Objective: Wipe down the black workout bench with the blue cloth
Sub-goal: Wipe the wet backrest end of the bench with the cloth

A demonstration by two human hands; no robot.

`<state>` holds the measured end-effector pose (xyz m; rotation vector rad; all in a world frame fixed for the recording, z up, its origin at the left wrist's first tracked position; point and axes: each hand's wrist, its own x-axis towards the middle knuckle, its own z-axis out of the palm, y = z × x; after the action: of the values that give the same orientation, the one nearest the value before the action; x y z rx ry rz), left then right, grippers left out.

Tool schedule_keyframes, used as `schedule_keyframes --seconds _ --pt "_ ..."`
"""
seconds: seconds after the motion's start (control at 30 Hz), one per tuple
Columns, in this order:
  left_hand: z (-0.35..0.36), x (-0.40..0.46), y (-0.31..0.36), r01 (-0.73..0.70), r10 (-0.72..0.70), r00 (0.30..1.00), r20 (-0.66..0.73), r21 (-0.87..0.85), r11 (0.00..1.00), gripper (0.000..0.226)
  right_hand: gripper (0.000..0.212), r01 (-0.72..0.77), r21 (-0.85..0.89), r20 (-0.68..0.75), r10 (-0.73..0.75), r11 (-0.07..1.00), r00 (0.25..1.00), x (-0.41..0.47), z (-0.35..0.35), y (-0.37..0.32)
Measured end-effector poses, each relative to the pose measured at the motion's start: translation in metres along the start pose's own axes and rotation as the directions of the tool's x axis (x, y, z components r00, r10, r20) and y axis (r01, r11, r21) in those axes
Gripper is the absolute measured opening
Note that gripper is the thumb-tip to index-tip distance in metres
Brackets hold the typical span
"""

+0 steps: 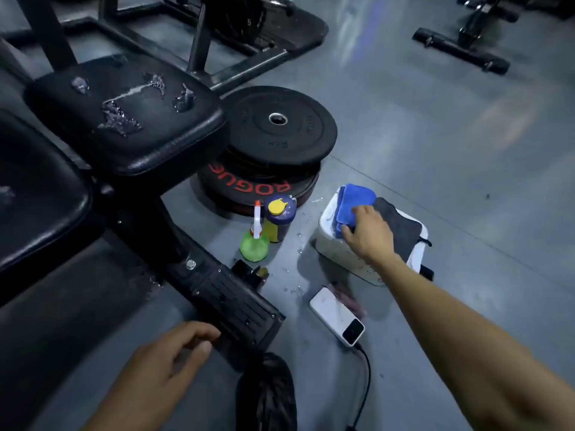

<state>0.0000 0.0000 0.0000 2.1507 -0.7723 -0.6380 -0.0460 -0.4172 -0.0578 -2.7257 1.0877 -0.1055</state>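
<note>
The black workout bench point(124, 119) fills the left of the view, its seat pad wet with patches of foam and spray. The blue cloth point(353, 202) lies folded on top of a white container point(336, 247) on the floor at the right. My right hand point(368, 230) reaches out over that container, with its thumb and fingers closing on the cloth's near edge. My left hand point(168, 356) hovers low near the bench's foot bar point(230, 303), fingers loosely curled, holding nothing.
A dark grey cloth point(401, 231) drapes over the container beside the blue one. A green spray bottle point(254, 241) and a yellow-lidded bottle point(278, 219) stand by stacked weight plates point(273, 135). A white power bank point(337, 315) with a cable lies on the floor.
</note>
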Motion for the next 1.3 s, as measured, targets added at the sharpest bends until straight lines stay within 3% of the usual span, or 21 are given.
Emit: schedule_keyframes --seconds 0.17,0.37,0.57,0.63,0.73,0.87,0.97,1.13,1.23,1.3 --pt "0.007 0.011 -0.014 0.072 -0.072 0.997 0.02 -0.014 0.997 0.038 0.061 -0.097 -0.26 0.087 0.124 0.961 0.989 0.043 0.027 -0.016" --pt "0.007 0.025 -0.014 0.101 -0.1 0.994 0.049 -0.016 0.995 0.039 0.033 -0.065 -0.327 -0.021 0.061 0.943 0.998 0.055 0.043 0.001" --pt "0.004 0.025 -0.004 0.074 -0.074 0.997 0.036 0.009 0.997 0.042 0.015 -0.053 -0.402 0.094 0.098 0.914 0.991 0.067 0.024 -0.01" --pt "-0.003 0.02 -0.004 0.072 -0.072 0.997 0.021 0.017 0.997 0.043 0.014 -0.114 -0.273 0.095 0.144 0.955 0.985 0.066 0.017 -0.003" --pt "-0.017 0.007 -0.001 0.07 -0.07 0.997 -0.012 0.028 0.997 0.045 0.009 -0.204 0.123 0.042 0.201 0.971 0.979 0.05 -0.007 0.006" --pt "-0.033 -0.014 0.015 0.09 -0.092 0.994 -0.057 -0.045 0.995 0.044 0.009 -0.232 0.611 0.067 0.243 0.757 0.968 0.02 -0.06 -0.018" --pt "-0.047 -0.028 0.041 0.074 -0.087 0.993 -0.08 -0.15 0.986 0.037 0.016 -0.203 0.806 0.184 0.092 0.556 0.979 -0.009 -0.105 -0.049" --pt "-0.08 -0.047 0.111 -0.044 -0.033 0.986 -0.163 -0.447 0.893 0.013 0.015 -0.166 0.947 0.237 -0.248 0.275 0.939 -0.095 -0.2 -0.122" --pt "-0.101 -0.07 0.152 -0.043 -0.067 0.987 -0.144 -0.649 0.76 0.046 0.015 -0.156 0.977 0.204 -0.432 0.145 0.879 -0.157 -0.26 -0.162" --pt "-0.112 -0.095 0.17 -0.01 -0.067 0.995 -0.07 -0.763 0.647 0.049 0.022 -0.144 0.987 0.158 -0.52 0.068 0.84 -0.2 -0.289 -0.184"
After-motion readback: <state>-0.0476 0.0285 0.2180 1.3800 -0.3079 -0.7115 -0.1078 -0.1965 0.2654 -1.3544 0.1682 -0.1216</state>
